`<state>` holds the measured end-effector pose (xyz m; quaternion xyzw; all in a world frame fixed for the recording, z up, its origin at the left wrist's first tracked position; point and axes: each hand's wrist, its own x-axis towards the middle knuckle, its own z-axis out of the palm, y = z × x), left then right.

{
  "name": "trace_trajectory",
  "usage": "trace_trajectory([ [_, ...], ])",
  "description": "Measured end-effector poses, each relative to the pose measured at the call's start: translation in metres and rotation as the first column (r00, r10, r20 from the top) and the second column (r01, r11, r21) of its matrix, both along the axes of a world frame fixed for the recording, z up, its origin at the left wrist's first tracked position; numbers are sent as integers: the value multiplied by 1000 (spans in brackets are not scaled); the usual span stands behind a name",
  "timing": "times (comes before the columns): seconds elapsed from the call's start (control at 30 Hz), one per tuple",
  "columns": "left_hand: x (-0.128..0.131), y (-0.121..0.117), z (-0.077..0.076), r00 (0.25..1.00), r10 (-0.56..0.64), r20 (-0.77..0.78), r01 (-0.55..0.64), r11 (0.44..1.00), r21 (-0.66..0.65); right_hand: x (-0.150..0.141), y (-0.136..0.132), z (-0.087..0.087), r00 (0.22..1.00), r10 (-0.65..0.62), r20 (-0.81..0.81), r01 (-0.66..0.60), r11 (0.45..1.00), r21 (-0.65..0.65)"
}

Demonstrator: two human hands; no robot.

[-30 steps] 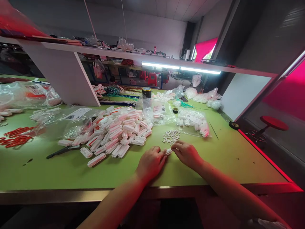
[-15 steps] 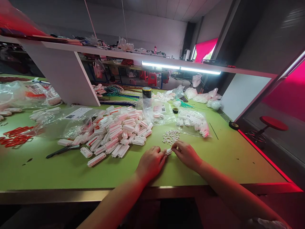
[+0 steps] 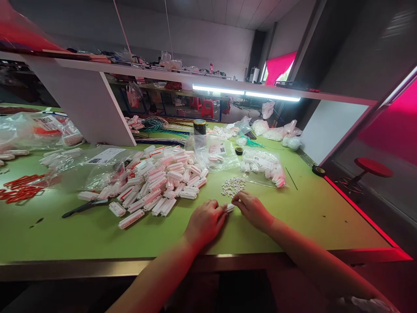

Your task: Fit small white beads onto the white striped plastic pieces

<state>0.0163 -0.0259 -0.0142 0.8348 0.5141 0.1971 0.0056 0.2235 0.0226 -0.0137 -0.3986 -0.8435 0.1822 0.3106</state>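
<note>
My left hand (image 3: 206, 219) grips a white plastic connector housing (image 3: 230, 208) against the green tabletop, its fingers closed round the near end. At the housing's far end my right hand (image 3: 252, 210) is pinched, fingertips touching or nearly touching its top. Whatever lies between those fingertips is too small to make out. Just beyond both hands lies a small spread of tiny white plastic pieces (image 3: 233, 186). A big heap of similar white connector housings (image 3: 156, 180) covers the table to the left of my left hand.
A dark-handled tool (image 3: 80, 209) lies left of the heap. Orange-red plastic strips (image 3: 22, 189) are at the far left. Behind the small pieces are a bag of white parts (image 3: 262, 167), a black tape roll (image 3: 239, 151) and a black can (image 3: 200, 127). The table's metal edge (image 3: 97, 268) runs in front.
My right hand has shifted slightly left along the connector housing. The left hand keeps its grip, and the whole view has drifted a little.
</note>
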Motion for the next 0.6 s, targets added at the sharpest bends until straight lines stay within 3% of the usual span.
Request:
trace_trajectory([
  [0.1, -1, 0, 2, 989, 23, 143, -26, 999, 18, -2, -5, 4, 999, 45, 0, -45, 996, 71],
  [0.17, -3, 2, 4, 947, 7, 320, -5, 1000, -6, -5, -9, 8, 997, 69, 32, -72, 991, 108],
  [0.33, -6, 9, 7, 670, -3, 742, 221, 955, -196, -11, -18, 15, 993, 101, 57, -110, 978, 177],
  [0.43, -8, 11, 9, 562, 84, 823, 314, 899, -306, -12, -20, 17, 992, 124, -22, -118, 974, 192],
  [0.6, -9, 10, 15, 505, 133, 853, 344, 875, -340, -15, -22, 19, 972, 134, -193, -95, 975, 199],
])
